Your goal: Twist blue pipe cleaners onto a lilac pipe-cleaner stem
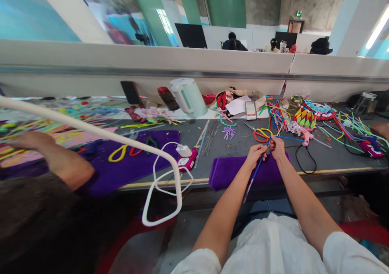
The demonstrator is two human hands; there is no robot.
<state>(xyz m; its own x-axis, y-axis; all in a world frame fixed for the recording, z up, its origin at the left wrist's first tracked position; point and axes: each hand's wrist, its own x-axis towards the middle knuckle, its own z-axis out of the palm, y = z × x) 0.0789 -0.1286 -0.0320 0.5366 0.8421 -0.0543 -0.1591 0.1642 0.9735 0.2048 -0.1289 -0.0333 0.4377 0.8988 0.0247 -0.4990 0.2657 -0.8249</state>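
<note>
My left hand (257, 154) and my right hand (277, 147) are close together above the front of the table. Both are closed around blue pipe cleaners (258, 168). One end hangs down below my left hand and turns whitish at its tip. Another blue length (288, 138) reaches out to the right from my right hand. Under my wrists lies a folded purple cloth (229, 173). Scissors with orange and yellow handles (260, 134) rest just behind my hands.
A mint kettle (191, 98), a bundle of coloured pipe cleaners (278, 114) and a pink glue gun (307, 137) stand or lie behind. A white lamp arm (121, 135) crosses the left, near a power strip (187, 160). A person's arm (60, 160) is at the left.
</note>
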